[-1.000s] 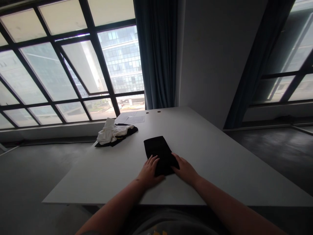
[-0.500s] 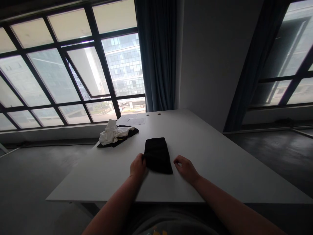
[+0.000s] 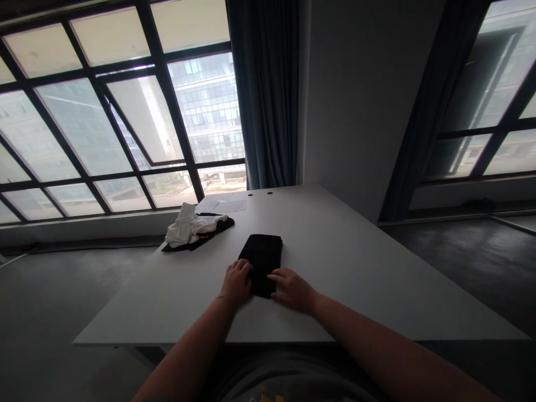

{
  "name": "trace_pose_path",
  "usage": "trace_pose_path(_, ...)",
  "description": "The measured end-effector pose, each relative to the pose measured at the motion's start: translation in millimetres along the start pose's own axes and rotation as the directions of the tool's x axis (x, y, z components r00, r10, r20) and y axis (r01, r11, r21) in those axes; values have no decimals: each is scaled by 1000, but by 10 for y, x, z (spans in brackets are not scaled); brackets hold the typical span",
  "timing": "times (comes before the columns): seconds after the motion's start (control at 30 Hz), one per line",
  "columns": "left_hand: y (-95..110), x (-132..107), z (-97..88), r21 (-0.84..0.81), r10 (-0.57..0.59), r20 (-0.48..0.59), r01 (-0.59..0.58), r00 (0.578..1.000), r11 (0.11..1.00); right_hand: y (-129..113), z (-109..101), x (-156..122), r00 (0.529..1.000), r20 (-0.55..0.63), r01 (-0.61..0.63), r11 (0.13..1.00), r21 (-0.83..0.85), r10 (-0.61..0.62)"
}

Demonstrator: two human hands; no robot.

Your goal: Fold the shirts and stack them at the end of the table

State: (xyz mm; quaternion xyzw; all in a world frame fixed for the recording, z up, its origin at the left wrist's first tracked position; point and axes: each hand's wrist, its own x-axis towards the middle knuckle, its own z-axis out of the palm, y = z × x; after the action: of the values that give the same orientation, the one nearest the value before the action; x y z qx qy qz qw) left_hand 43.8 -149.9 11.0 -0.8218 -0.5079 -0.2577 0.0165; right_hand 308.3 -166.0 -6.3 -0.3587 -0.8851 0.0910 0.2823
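A folded black cloth garment (image 3: 264, 259) lies flat on the white table (image 3: 360, 279) in front of me, a compact block with layered edges; its exact kind does not show. At its lower left edge, my left hand (image 3: 237, 282) rests with loosely bent fingers over the fabric, its thumb hidden. Across from it, my right hand (image 3: 293, 289) touches the lower right edge, its fingers and thumb apart. Both hands press from the sides, close to the near end of the bundle.
A crumpled white garment (image 3: 186, 226) lies over a black one (image 3: 226, 224) near the table's left edge. Sheets of paper (image 3: 230, 205) are behind them. Two small dark round spots mark the far tabletop. Windows and a blue curtain (image 3: 268, 111) stand beyond.
My right hand has moved left onto the cloth's edge and its fingers have opened. My left hand has loosened from a pinch. The black bundle looks narrower and straighter now.
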Motion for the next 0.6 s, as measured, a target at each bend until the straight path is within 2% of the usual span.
trace_pose_path(0.07,-67,69,2,-40,-160,-36,159,986,987,-42,99,175,998,-33,-55,998,-37,54)
trace_pose_path(0.13,-235,108,-33,-92,-352,-80,345,933,934,-88,181,318,994,-39,-104,989,-103,100)
trace_pose_path(0.23,-575,54,-153,-183,-618,-149,592,772,785,-142,236,394,990,-37,-143,973,-179,139)
trace_pose_path(0.3,-793,-35,-256,-224,-731,-179,696,659,682,-135,228,358,987,-70,-158,973,-171,148)
trace_pose_path(0.33,-883,-80,-303,-229,-764,-200,729,614,646,-109,216,327,982,-104,-174,973,-149,160)
trace_pose_path(0.4,-1003,-147,-373,-210,-783,-270,759,560,616,-13,183,262,954,-201,-241,968,-76,222)
trace_pose_path(0.43,-1025,-165,-390,-191,-774,-309,761,553,620,55,167,237,928,-257,-285,958,-29,268)
trace_pose_path(0.47,-1018,-172,-393,-155,-749,-339,752,569,641,131,155,221,893,-315,-332,943,21,321)
trace_pose_path(0.5,-982,-169,-383,-99,-707,-351,726,614,680,209,147,213,849,-372,-377,924,69,374)
trace_pose_path(0.6,-730,-121,-297,122,-485,-253,524,837,843,393,150,236,699,-540,-447,876,181,469)
